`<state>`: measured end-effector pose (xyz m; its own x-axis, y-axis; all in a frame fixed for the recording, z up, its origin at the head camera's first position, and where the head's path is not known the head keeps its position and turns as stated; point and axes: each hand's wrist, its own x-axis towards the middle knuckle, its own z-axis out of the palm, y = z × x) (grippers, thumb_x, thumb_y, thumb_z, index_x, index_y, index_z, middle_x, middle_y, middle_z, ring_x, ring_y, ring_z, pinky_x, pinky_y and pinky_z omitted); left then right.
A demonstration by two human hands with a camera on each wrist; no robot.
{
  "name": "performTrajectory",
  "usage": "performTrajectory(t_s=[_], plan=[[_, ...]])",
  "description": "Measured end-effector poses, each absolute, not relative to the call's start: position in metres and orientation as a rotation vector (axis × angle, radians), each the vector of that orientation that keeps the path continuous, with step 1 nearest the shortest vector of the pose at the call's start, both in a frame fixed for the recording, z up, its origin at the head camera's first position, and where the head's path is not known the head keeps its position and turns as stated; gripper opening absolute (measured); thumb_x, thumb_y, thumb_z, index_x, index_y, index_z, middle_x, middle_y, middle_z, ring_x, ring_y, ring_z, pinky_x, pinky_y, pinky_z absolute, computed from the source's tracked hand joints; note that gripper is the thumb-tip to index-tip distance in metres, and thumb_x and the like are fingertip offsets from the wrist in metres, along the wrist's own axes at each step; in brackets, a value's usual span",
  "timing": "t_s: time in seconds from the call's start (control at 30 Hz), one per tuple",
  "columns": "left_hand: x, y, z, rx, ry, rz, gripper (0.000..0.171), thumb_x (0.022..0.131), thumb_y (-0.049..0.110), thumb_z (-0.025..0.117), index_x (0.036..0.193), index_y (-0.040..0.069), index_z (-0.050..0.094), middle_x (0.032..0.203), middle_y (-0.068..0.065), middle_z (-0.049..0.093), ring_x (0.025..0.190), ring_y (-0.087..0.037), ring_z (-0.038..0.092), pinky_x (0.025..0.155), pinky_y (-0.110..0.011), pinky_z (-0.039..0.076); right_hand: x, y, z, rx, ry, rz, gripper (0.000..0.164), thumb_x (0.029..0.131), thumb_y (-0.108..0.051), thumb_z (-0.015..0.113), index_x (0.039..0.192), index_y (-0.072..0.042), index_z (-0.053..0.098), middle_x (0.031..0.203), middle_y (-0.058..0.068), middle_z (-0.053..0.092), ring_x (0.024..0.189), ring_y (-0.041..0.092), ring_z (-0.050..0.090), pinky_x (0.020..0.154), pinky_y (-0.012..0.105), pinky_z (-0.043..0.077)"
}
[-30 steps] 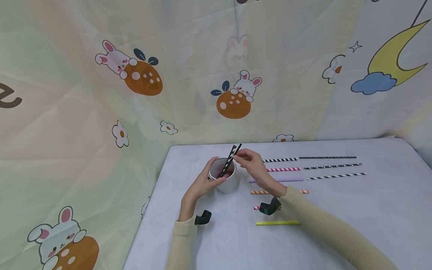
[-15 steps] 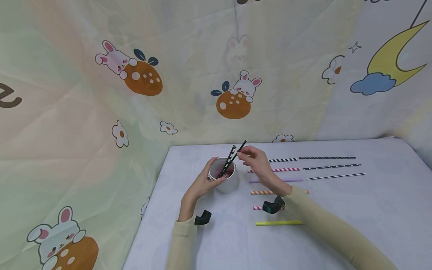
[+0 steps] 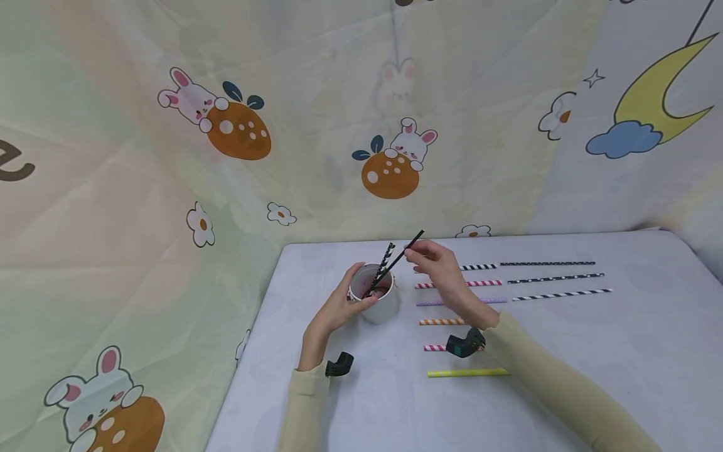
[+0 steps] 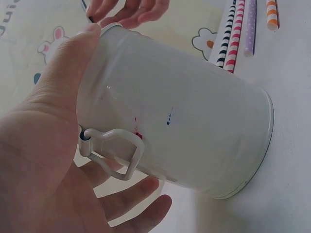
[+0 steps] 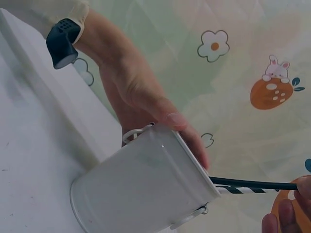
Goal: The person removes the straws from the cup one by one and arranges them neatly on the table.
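A small white metal bucket [image 3: 385, 312] stands on the table. My left hand [image 3: 334, 312] holds it near the rim, its thumb on the near side; in the left wrist view, a wire loop [image 4: 129, 150] hangs beside that palm. My right hand [image 3: 443, 276] pinches the upper part of a plain black straw [image 5: 252, 182] between thumb and fingers. The straw leans out of the bucket to the right, its lower end inside. Black-and-white patterned straw [image 3: 386, 256] also stands in the bucket, leaning; whether it is one or more cannot be told. The bucket's bottom is hidden.
Right of the bucket lies a column of straws: black-striped [image 3: 479, 268], red-striped [image 3: 487, 282], purple [image 3: 495, 301], orange-striped [image 3: 440, 322], pink-striped [image 3: 433, 348] and yellow [image 3: 467, 373]. Further right lie three black-and-white straws, the nearest striped [image 3: 562, 295]. A printed cloth [image 3: 316, 182] hangs behind the table.
My right hand has moved to the right with the black straw, swinging its top away from the patterned straw and tilting it more. My left hand and the bucket stay put.
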<state>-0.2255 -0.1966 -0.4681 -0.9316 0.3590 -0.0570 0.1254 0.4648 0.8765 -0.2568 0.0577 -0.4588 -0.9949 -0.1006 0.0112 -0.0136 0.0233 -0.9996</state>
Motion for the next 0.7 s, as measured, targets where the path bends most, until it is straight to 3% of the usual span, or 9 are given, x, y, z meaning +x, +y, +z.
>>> performTrajectory(t_s=[0.27, 0.5, 0.7], plan=[[-0.227, -0.197, -0.470, 0.446, 2.475, 1.452, 0.087, 0.091, 0.024, 0.073, 0.160, 0.015, 0.021, 0.153, -0.022, 0.042, 0.140, -0.039, 0.041, 0.113, -0.059, 0.032, -0.254, 0.072, -0.456, -0.090, 2.214, -2.168, 0.047, 0.094, -0.045, 0.069, 0.124, -0.010, 0.064, 0.123, 0.009, 0.064, 0.115, 0.020, 0.062, 0.102, 0.044, 0.052], [-0.226, -0.197, -0.469, 0.449, 2.476, 1.442, 0.087, 0.091, 0.026, 0.073, 0.160, 0.015, 0.021, 0.153, -0.023, 0.040, 0.140, -0.041, 0.040, 0.112, -0.061, 0.033, -0.250, 0.085, -0.451, -0.057, 2.180, -2.202, 0.052, 0.093, -0.047, 0.068, 0.128, -0.009, 0.061, 0.125, 0.009, 0.063, 0.122, 0.029, 0.059, 0.101, 0.037, 0.052], [-0.227, -0.197, -0.468, 0.451, 2.470, 1.436, 0.087, 0.092, 0.025, 0.073, 0.160, 0.015, 0.021, 0.153, -0.023, 0.040, 0.141, -0.042, 0.039, 0.113, -0.061, 0.032, -0.246, 0.095, -0.454, -0.060, 2.160, -2.248, 0.049, 0.094, -0.044, 0.068, 0.125, -0.007, 0.061, 0.121, 0.009, 0.064, 0.115, 0.022, 0.062, 0.098, 0.033, 0.054]])
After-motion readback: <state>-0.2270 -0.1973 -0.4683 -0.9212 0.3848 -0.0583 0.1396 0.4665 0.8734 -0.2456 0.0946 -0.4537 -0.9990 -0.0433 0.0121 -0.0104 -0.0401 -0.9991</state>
